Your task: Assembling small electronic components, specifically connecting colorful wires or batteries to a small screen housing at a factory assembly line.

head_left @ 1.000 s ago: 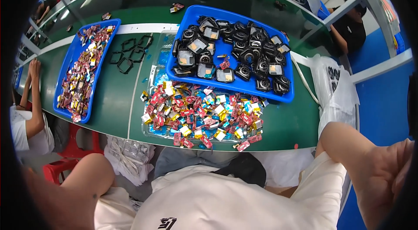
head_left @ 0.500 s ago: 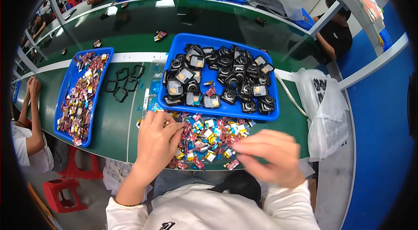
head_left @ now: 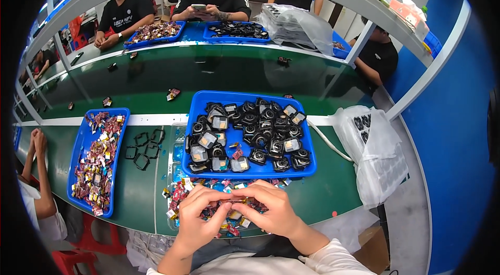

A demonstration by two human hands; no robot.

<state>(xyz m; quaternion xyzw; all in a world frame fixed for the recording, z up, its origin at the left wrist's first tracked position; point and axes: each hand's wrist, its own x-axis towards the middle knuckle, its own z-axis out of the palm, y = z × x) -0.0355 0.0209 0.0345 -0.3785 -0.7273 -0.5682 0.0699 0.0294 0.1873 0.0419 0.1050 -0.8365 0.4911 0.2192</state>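
Observation:
My left hand (head_left: 200, 215) and my right hand (head_left: 276, 210) meet over the near edge of the green bench. Their fingertips pinch a small reddish electronic part (head_left: 238, 200) from both sides; the fingers hide most of it. Beneath them spreads a pile of small red circuit boards (head_left: 179, 192) with white, yellow and blue pieces, partly covered by my hands. Just beyond is a blue tray (head_left: 234, 135) of black watch-like casings (head_left: 266, 126), some showing round backs and some with grey open interiors. A few red bits lie among the casings.
To the left stands a blue tray (head_left: 83, 142) heaped with similar boards, beside several black frames (head_left: 140, 161). Plastic-wrapped trays (head_left: 383, 165) and a white cable (head_left: 330, 147) are at right. Co-workers sit across the bench; another person's hands (head_left: 37, 142) are far left.
My right hand has moved left from the pile's right side to meet my left hand. Both now hold the small part together. The view has tilted up, so the bench appears lower.

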